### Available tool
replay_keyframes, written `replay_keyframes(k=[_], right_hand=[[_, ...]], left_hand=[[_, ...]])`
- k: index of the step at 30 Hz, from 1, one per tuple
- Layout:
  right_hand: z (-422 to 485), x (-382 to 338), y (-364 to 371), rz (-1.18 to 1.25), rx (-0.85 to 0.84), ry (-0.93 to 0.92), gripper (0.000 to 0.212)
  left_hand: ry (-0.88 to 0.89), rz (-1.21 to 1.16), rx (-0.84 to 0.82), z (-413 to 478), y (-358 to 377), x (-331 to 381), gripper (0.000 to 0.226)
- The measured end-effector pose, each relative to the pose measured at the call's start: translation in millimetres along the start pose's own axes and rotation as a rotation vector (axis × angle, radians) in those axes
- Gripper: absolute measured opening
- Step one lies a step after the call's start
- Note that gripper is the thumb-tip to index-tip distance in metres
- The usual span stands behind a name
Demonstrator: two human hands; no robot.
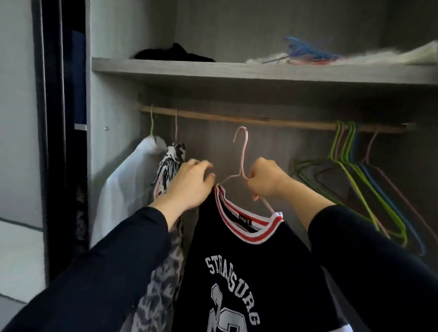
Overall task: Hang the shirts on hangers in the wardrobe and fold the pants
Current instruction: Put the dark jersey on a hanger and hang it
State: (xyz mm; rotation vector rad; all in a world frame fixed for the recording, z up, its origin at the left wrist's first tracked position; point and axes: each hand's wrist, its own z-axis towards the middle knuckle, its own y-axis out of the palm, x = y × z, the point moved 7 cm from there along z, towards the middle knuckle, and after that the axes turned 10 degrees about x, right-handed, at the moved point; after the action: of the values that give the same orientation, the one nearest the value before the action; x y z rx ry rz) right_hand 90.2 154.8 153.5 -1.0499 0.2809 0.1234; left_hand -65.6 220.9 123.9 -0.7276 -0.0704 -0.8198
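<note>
Below the rail (268,121), right hand (264,180) grips the pink hanger (240,152).

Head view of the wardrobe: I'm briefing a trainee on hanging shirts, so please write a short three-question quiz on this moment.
1. True or false: the right hand grips the pink hanger carrying the black jersey.
2. Where on the rail do the empty hangers hang? A left end; B middle; C right end.
3. How many garments already hang left of the jersey?
Key: 1 true; 2 C; 3 two, a white shirt and a patterned garment.
</note>
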Motion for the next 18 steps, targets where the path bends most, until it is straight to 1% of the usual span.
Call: replay_keyframes(k=[6, 9, 12, 15, 18], right_hand=[[79.9, -27.8, 5.3, 0.034, 0.203, 0.044, 0.017], [112.3, -39.8, 2.6, 0.025, 0.263, 0.061, 0.017], [139.8, -46.6, 8.1, 0.028, 0.294, 0.094, 0.012], [163.0, -49.3, 19.6, 0.007, 0.294, 0.123, 0.005], [179.7, -50.1, 35.3, -0.022, 0.283, 0.137, 0.010]], left_hand=[[0.073, 0.032, 0.002, 90.7, 5.1, -50.4, 0.037], [0.109, 0.019, -0.002, 130.9, 6.0, -64.0, 0.039], [0.175, -0.003, 0.016, 160.1, 8.7, -67.7, 0.045], [0.247, -0.015, 0.039, 182.5, 14.7, -65.5, 0.056], [0.232, -0.010, 0.049, 202.7, 20.4, -71.1, 0.059]])
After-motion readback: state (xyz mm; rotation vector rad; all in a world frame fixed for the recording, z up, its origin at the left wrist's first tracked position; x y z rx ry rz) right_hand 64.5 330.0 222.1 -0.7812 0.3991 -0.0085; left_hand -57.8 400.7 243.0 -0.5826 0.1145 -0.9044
